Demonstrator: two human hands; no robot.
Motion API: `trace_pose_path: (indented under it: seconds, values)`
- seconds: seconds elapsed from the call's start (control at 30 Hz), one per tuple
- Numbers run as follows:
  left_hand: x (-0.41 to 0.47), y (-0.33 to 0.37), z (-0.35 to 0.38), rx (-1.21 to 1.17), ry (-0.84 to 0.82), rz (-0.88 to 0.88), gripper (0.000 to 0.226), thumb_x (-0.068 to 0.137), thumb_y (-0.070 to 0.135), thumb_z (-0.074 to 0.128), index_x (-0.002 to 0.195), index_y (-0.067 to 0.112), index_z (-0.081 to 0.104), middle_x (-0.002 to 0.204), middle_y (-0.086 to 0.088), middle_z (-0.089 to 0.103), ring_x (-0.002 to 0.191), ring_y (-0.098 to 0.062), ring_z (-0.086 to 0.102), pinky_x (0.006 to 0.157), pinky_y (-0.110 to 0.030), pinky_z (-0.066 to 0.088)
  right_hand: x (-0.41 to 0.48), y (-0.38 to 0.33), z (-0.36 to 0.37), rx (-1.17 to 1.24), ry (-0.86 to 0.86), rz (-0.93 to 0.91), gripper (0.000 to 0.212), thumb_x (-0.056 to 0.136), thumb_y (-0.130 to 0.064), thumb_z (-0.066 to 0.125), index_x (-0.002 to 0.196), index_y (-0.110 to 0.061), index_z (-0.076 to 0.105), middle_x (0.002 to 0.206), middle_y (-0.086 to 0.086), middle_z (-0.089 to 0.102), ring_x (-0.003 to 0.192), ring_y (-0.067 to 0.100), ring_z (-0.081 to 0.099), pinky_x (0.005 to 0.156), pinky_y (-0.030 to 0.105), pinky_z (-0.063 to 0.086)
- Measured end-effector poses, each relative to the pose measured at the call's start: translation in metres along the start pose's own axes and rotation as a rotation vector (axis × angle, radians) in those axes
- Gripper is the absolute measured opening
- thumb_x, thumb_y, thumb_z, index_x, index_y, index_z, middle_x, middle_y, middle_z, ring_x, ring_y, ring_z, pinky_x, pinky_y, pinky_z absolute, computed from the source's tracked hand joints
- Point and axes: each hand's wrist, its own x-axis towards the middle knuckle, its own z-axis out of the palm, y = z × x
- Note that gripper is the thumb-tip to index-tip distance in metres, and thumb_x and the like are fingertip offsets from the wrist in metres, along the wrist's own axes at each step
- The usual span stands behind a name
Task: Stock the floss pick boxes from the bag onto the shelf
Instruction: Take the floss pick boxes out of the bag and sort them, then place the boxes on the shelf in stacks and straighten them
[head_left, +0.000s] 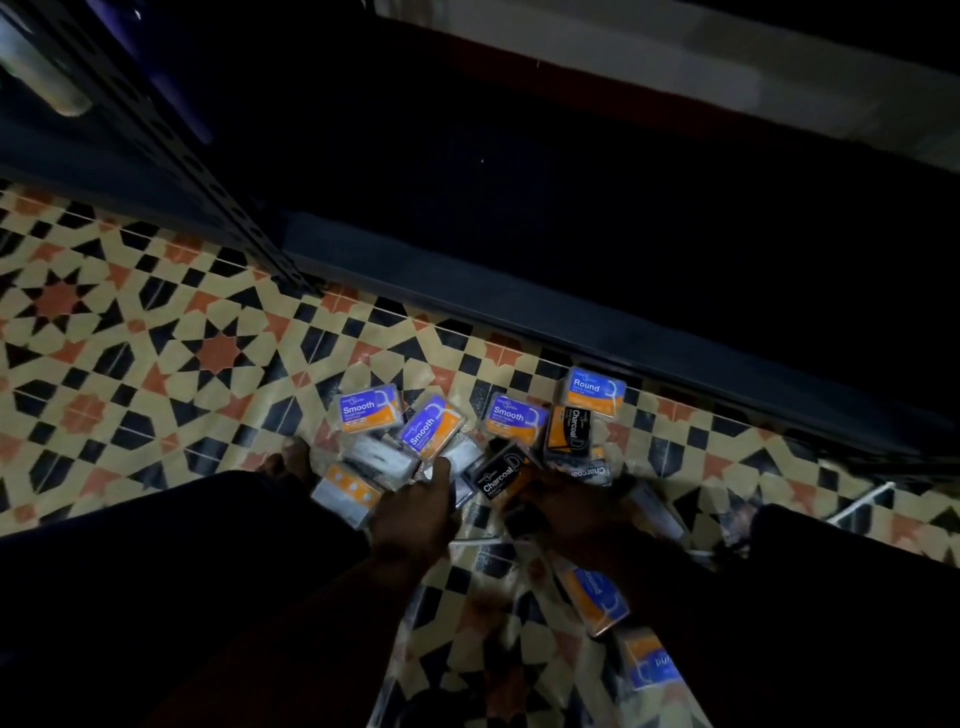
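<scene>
On the patterned tile floor (130, 332): three Smooth boxes (370, 408), two Charcoal boxes (567, 434), one Round box (589, 391), blue-orange labels. Left hand (415, 512) fingers extended; right hand (561, 512) grip unclear.

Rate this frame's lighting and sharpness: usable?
Head view: very dim, shelf interior nearly black; both hands, left and right, underexposed and motion-blurred; "Smooth" box and "Round" box labels legible; nearer boxes smeared; wide-angle bends edges.

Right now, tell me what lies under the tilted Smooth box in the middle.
The tilted Smooth box rests on clear-sided boxes in the pile. What lies deeper is covered.
</scene>
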Motion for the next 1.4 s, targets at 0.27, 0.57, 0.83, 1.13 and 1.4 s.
trace_pose_path:
  seconds: [0.27, 0.57, 0.83, 1.13, 1.4]
  values:
    - [0.000, -0.012, -0.020, -0.570, -0.119, -0.044, 0.050, 0.073, 0.033, 0.077, 0.109, 0.028, 0.043, 0.085, 0.002, 0.065, 0.075, -0.019, 0.065, 0.062, -0.029, 0.048, -0.011, -0.002, -0.028, 0.226, 0.096, 0.190, 0.046, 0.092, -0.049, 0.056, 0.134, -0.031, 0.051, 0.120, -0.002, 0.065, 0.104, 0.018, 0.063, 0.088, 0.033, 0.050]
    - [-0.016, -0.006, -0.054, -0.646, -0.144, -0.007, 0.041, 0.072, 0.032, 0.076, 0.102, 0.025, 0.050, 0.082, 0.006, 0.059, 0.069, -0.010, 0.060, 0.059, -0.028, 0.045, -0.040, -0.005, -0.043, 0.602, 0.239, 0.273, 0.031, 0.066, -0.066, 0.072, 0.079, -0.039, 0.067, 0.088, -0.006, 0.071, 0.087, 0.011, 0.067, 0.084, 0.041, 0.053]
    - [-0.054, 0.006, -0.080, -0.650, -0.124, 0.036, 0.039, 0.080, 0.027, 0.076, 0.109, 0.023, 0.049, 0.088, 0.000, 0.057, 0.073, -0.012, 0.054, 0.065, -0.026, 0.041, -0.094, -0.033, -0.062, 0.690, 0.207, 0.216, 0.064, 0.072, -0.035, 0.082, 0.124, -0.037, 0.044, 0.090, -0.010, 0.067, 0.064, -0.002, 0.063, 0.055, 0.016, 0.047]
    - [-0.085, 0.023, -0.128, -0.672, -0.089, 0.178, 0.044, 0.086, 0.018, 0.072, 0.121, 0.025, 0.046, 0.073, 0.000, 0.054, 0.044, -0.004, 0.043, 0.047, -0.021, 0.034, -0.146, -0.065, -0.087, 0.587, 0.294, 0.145, 0.015, 0.096, -0.019, 0.057, 0.095, -0.021, 0.072, 0.119, -0.010, 0.048, 0.102, 0.002, 0.051, 0.068, 0.002, 0.040]
    - [-0.100, 0.032, -0.180, -0.586, -0.018, 0.280, 0.039, 0.091, 0.029, 0.066, 0.123, 0.032, 0.045, 0.085, 0.001, 0.056, 0.046, -0.003, 0.047, 0.051, -0.022, 0.037, -0.170, -0.073, -0.107, 0.437, 0.439, 0.010, 0.046, 0.079, 0.000, 0.067, 0.118, -0.024, 0.067, 0.104, -0.023, 0.050, 0.108, 0.008, 0.051, 0.100, 0.030, 0.045]
